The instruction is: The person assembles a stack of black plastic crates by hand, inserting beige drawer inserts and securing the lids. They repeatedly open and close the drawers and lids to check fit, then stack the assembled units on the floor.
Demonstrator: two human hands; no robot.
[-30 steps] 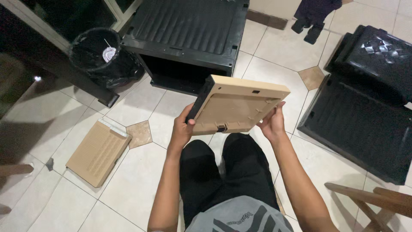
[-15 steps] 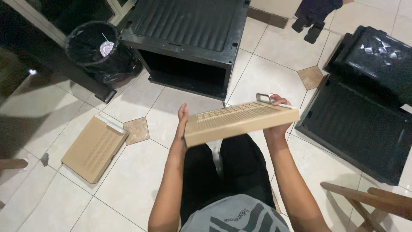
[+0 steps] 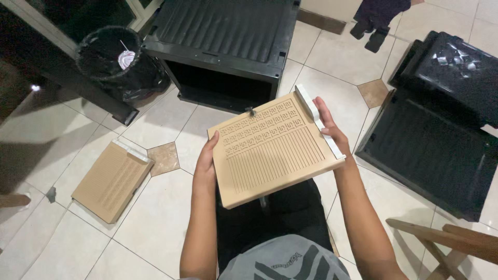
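Observation:
I hold a tan plastic drawer-front panel [image 3: 272, 150] flat in front of me, its patterned and slatted face up, a white strip along its right edge. My left hand [image 3: 206, 165] grips the left edge. My right hand [image 3: 329, 129] grips the right edge by the white strip. The panel hangs over my lap and black trousers.
A black plastic cabinet frame [image 3: 223, 44] stands open ahead. A second tan panel [image 3: 111, 180] lies on the tiled floor at left. A black lined bin [image 3: 116, 59] is at upper left, black panels [image 3: 441, 140] lie at right, and a wooden piece [image 3: 446, 239] at lower right.
I have turned the panel over: a second ago its plain back faced me, then it was edge-on, and now its patterned front faces up. Both hands stayed on its edges.

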